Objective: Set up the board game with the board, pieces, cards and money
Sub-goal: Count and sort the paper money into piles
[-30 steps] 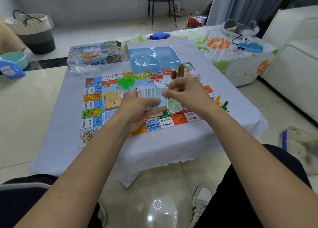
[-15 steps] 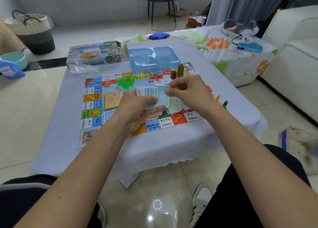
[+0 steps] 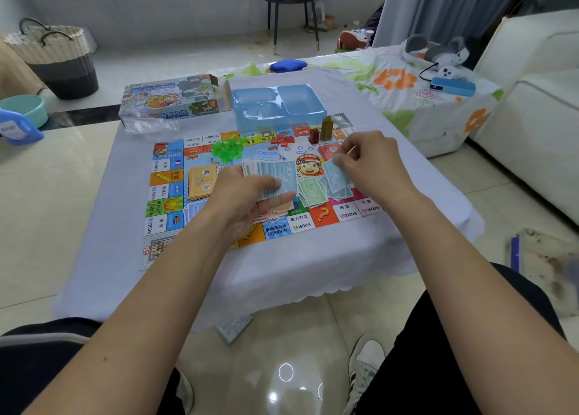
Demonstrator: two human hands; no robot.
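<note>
The colourful game board (image 3: 163, 192) lies flat on the low table. My left hand (image 3: 247, 198) holds a fanned stack of pale blue paper money (image 3: 275, 176) over the board's middle. My right hand (image 3: 369, 164) pinches one blue note (image 3: 336, 171) above a loose pile of blue notes (image 3: 340, 192), beside a green note pile (image 3: 311, 192). An orange card stack (image 3: 200, 181) sits on the board's left. Green plastic houses (image 3: 227, 149), red pieces (image 3: 283, 139) and a tall brown token (image 3: 326, 128) stand near the far edge.
The game box (image 3: 169, 99) and a blue plastic tray (image 3: 279, 104) sit at the back of the table. A folded leaflet (image 3: 233, 328) lies on the floor by my knees. A sofa (image 3: 539, 139) is on the right, a basket (image 3: 56, 57) far left.
My right hand has drawn one blue note off the fanned stack and carried it right, over the blue pile. My left hand stayed in place with the fan.
</note>
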